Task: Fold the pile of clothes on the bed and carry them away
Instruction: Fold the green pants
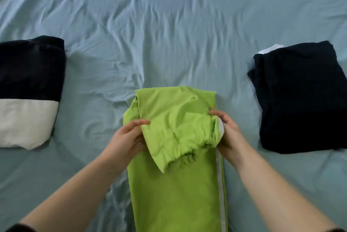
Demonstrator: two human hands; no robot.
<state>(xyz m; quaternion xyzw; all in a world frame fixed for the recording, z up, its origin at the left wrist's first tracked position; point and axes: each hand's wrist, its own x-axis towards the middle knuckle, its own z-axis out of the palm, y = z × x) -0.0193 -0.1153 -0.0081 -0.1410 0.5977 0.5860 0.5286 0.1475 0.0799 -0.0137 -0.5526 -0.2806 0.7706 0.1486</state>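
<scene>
The left hand (129,137) pinches the left edge of a folded-over flap of the green garment (176,194), with the thumb on top of the cloth. The right hand (227,128) grips the right edge of the same flap, its fingers curled around the fabric. The two hands are apart, one on each side, and both hold the flap a little above the layer under it.

There is one green garment. It lies in the middle of the bed, directly in front of the person. Its long axis runs from the person toward the far side of the bed. The far end is a fold, and the gathered cuffs of the flap point back toward the person. A pale stripe runs along its right edge.

Two more garments lie on the blue sheet (169,25), both folded. The dark and white garment (28,90) is on the left and the dark garment (300,100) is on the right, each well apart from the green one. A small white piece shows at the far edge of the right one.
</scene>
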